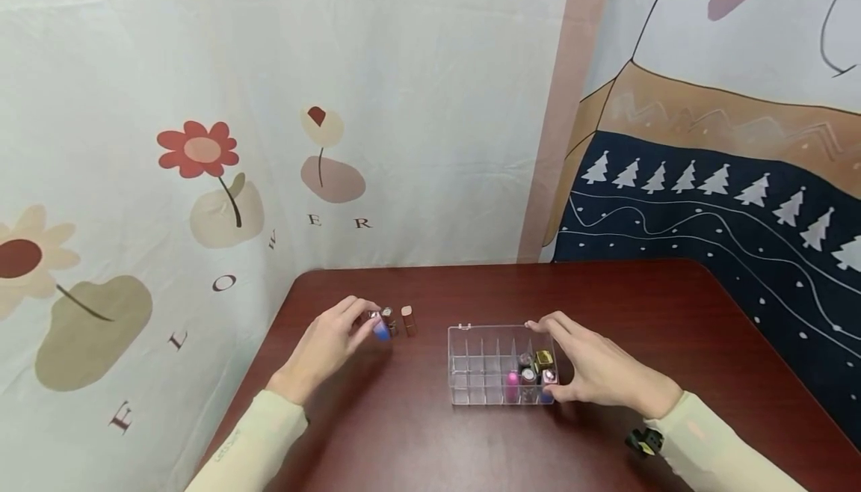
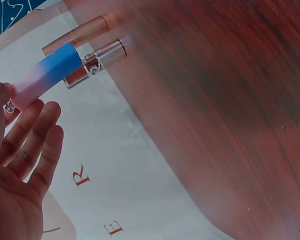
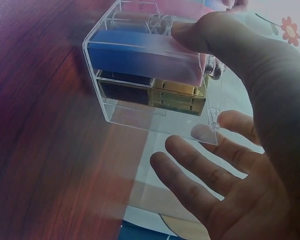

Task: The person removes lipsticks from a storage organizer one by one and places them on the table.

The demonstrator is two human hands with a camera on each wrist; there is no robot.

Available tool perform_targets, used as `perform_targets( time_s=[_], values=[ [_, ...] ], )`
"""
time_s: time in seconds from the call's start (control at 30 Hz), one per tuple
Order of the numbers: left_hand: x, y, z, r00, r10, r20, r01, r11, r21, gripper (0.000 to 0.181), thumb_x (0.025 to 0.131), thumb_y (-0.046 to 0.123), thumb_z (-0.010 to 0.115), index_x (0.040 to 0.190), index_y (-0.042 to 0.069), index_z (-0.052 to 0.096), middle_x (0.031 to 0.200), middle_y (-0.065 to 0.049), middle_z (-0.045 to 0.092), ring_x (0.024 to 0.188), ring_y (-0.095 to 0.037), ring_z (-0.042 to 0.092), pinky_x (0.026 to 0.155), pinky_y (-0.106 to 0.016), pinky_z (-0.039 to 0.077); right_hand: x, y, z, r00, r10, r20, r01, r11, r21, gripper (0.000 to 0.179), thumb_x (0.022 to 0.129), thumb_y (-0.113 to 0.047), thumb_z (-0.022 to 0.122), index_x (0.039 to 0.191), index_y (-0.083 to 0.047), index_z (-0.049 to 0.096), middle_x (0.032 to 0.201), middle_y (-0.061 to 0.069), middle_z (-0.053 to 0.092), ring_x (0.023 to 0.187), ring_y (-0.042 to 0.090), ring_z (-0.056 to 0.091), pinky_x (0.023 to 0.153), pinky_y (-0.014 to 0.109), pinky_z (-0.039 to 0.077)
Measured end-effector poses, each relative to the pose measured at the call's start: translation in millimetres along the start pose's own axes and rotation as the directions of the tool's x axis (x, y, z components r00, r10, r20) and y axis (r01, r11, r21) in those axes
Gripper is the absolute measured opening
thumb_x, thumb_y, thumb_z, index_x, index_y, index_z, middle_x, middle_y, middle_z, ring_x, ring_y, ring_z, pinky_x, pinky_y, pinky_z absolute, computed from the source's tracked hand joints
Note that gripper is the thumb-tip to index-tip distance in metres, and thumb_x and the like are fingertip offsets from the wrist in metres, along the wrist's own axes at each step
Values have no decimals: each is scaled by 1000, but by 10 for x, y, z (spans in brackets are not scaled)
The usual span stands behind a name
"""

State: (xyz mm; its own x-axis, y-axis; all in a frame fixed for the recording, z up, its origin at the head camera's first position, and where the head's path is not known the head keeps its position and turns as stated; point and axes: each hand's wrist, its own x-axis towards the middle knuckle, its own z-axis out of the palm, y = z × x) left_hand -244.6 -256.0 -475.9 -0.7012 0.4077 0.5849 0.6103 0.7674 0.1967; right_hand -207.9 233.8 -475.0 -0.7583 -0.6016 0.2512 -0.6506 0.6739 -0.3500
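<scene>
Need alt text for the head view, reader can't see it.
A person's left-hand grip holds a pink-and-blue tube beside two standing tubes, while the right-hand grip holds the right end of a clear divided box on a dark red table. Small containers sit in its right half.

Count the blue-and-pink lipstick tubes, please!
2: one tube in the left hand, another tube in the clear organizer, at the end by the right hand.
</scene>
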Motion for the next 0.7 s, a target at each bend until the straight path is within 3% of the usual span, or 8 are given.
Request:
perform_targets(
  time_s=[0.17, 0.53, 0.7],
  values=[
    [-14, -70, 5, 1000, -19, 14, 19, 1000, 13, 17, 105, 16, 89, 120, 15, 82, 106, 2, 77, 79, -9, 69, 70, -31, 63, -1, -1, 11, 1000, 9, 3, -9, 1000, -1, 99, 78, -24, 106, 164, -15, 57, 148, 5, 67, 112, 17, 72, 83, 28, 63],
    [-75, -191, 36, 995, -79, 55, 78, 997, 21, 14, 107, 18, 87, 120, 15, 82, 105, 6, 76, 81, -9, 69, 73, -33, 63, -1, -9, 2, 999, 36, 28, -37, 999, 7, 100, 79, -26, 107, 165, -17, 57, 149, 4, 66, 111, 13, 67, 80, 26, 60],
    [-88, -239, 46, 993, -94, 71, 93, 995, 22, 13, 108, 19, 86, 120, 15, 81, 105, 6, 77, 82, -9, 69, 74, -33, 63, 10, -13, 3, 999, 37, 31, -38, 999, 6, 99, 79, -29, 109, 163, -19, 58, 147, 6, 67, 113, 14, 68, 83, 28, 64]
  ],
)
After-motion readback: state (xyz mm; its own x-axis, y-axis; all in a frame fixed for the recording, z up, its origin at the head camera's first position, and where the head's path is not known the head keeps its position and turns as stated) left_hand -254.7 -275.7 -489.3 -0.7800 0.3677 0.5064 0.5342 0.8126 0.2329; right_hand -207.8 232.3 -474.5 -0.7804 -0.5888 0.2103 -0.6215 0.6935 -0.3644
